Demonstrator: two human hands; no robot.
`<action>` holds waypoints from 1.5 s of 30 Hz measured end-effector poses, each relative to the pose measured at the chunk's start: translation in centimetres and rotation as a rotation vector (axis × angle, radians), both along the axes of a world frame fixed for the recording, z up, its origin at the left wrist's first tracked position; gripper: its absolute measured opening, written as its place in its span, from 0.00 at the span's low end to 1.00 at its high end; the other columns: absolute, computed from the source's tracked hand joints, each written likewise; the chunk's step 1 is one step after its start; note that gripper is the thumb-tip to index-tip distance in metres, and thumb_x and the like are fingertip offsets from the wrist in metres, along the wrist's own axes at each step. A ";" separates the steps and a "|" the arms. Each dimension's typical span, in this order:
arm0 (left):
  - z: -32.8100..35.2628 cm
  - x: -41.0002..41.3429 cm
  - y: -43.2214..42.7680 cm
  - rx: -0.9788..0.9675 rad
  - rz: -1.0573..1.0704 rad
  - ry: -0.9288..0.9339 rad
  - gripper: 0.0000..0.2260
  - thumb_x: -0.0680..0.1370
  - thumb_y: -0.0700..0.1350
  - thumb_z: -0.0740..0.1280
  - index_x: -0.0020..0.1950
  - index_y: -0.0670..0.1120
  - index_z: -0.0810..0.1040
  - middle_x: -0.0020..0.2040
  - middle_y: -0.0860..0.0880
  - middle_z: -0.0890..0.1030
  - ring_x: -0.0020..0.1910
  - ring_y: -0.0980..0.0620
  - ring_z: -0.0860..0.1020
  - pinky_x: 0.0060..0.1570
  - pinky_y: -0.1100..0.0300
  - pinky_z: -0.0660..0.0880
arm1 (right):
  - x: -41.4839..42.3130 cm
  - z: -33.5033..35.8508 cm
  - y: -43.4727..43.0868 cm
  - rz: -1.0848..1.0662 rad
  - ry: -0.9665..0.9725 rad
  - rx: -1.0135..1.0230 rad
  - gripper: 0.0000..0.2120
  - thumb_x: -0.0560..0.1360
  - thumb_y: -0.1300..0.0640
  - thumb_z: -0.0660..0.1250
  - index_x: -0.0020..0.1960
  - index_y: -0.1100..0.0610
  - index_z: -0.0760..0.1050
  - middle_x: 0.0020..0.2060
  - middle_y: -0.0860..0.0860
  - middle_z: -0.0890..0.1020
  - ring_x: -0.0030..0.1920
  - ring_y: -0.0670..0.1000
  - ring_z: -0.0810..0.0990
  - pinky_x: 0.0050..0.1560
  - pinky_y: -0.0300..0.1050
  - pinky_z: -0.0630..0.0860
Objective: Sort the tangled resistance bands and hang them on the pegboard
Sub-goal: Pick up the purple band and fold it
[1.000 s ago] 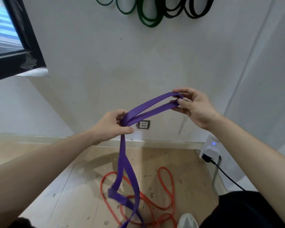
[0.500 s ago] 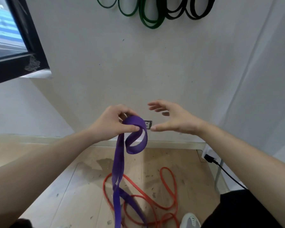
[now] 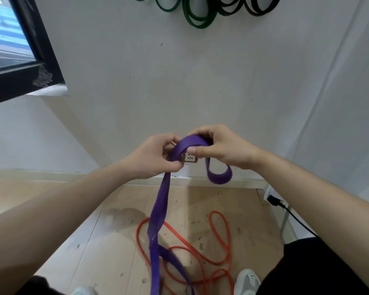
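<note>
Head view: the left hand [image 3: 156, 156] and right hand [image 3: 219, 149] both pinch the wide flat purple rubber band [image 3: 158, 213] close together, likely gathering it for hanging. Its lower part hangs over the thin orange band [image 3: 219, 235] lying on the floor.

No legible text, labels or numbers in the head view. Purple band [image 3: 158, 209] surface: no readable print.

Left hand [image 3: 152, 156] and right hand [image 3: 218, 149] pinched shut, close together.
</note>
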State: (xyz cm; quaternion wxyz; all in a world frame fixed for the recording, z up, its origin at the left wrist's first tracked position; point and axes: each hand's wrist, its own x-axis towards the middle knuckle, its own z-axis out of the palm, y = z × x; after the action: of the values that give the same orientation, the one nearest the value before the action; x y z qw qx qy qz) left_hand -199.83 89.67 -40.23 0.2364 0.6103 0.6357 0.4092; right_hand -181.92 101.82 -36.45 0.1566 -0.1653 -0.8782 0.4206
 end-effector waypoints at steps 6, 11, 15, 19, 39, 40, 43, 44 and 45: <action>0.1 0.5 -0.2 -0.033 -0.068 -0.054 0.15 0.72 0.33 0.75 0.55 0.45 0.77 0.44 0.43 0.83 0.44 0.48 0.84 0.47 0.57 0.83 | 1.3 1.5 0.8 -0.093 0.256 -0.128 0.08 0.77 0.59 0.70 0.55 0.58 0.80 0.44 0.54 0.83 0.44 0.48 0.82 0.50 0.43 0.80; 0.0 0.2 -0.3 -0.079 -0.048 -0.116 0.11 0.75 0.36 0.73 0.52 0.47 0.76 0.46 0.38 0.82 0.49 0.38 0.82 0.52 0.48 0.82 | 2.0 3.1 1.8 -0.212 0.583 -0.323 0.05 0.79 0.60 0.66 0.52 0.59 0.78 0.38 0.48 0.80 0.39 0.48 0.80 0.49 0.44 0.79; 1.1 -0.4 -0.2 -0.055 0.026 -0.240 0.12 0.74 0.34 0.73 0.55 0.43 0.76 0.38 0.48 0.84 0.43 0.47 0.84 0.51 0.54 0.82 | 2.7 3.5 3.1 -0.358 0.714 -0.428 0.06 0.82 0.58 0.64 0.53 0.61 0.77 0.37 0.51 0.76 0.37 0.51 0.79 0.48 0.46 0.78; 2.4 -1.0 -0.4 0.083 0.134 -0.373 0.14 0.71 0.42 0.76 0.55 0.45 0.80 0.41 0.47 0.83 0.40 0.50 0.82 0.49 0.58 0.81 | 3.4 2.2 5.0 -0.424 0.598 -0.411 0.09 0.82 0.53 0.63 0.53 0.58 0.77 0.38 0.49 0.78 0.40 0.50 0.80 0.50 0.48 0.77; 3.2 0.0 0.1 0.239 0.086 -0.198 0.16 0.72 0.43 0.76 0.58 0.43 0.83 0.49 0.47 0.86 0.48 0.56 0.83 0.53 0.64 0.78 | -0.7 -1.6 1.1 -0.004 0.132 -0.345 0.16 0.74 0.66 0.73 0.61 0.62 0.76 0.52 0.59 0.83 0.53 0.52 0.82 0.59 0.47 0.78; 3.2 0.0 0.1 0.245 0.084 -0.199 0.15 0.73 0.41 0.76 0.59 0.42 0.83 0.50 0.47 0.86 0.49 0.56 0.83 0.53 0.64 0.77 | -1.0 -1.5 0.9 -0.008 0.155 -0.334 0.15 0.75 0.66 0.72 0.61 0.62 0.77 0.51 0.56 0.83 0.52 0.50 0.81 0.58 0.46 0.78; 3.3 -0.3 -0.1 0.257 0.073 -0.198 0.15 0.74 0.41 0.75 0.59 0.42 0.82 0.50 0.48 0.86 0.49 0.56 0.83 0.53 0.65 0.77 | -1.5 -1.0 0.6 -0.041 0.203 -0.287 0.13 0.75 0.64 0.72 0.59 0.61 0.77 0.49 0.52 0.83 0.51 0.48 0.82 0.57 0.44 0.78; 3.2 -0.4 -0.2 0.245 0.068 -0.176 0.15 0.74 0.43 0.75 0.60 0.44 0.82 0.50 0.50 0.86 0.49 0.56 0.84 0.52 0.65 0.78 | -1.5 -0.8 0.6 -0.052 0.218 -0.270 0.12 0.75 0.63 0.72 0.58 0.59 0.78 0.47 0.51 0.83 0.50 0.47 0.82 0.56 0.43 0.78; 3.1 -0.5 -0.3 0.216 0.068 -0.143 0.16 0.73 0.44 0.76 0.60 0.46 0.82 0.48 0.51 0.86 0.47 0.56 0.84 0.51 0.65 0.79 | -1.4 -0.5 0.6 -0.062 0.233 -0.250 0.10 0.76 0.63 0.72 0.57 0.58 0.78 0.46 0.50 0.84 0.49 0.47 0.82 0.54 0.41 0.78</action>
State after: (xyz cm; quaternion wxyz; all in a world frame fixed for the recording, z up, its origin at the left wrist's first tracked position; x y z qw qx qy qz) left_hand -200.36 89.32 -37.12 0.2000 0.5798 0.5897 0.5255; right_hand -183.35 102.45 -36.99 0.2487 -0.1606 -0.7894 0.5378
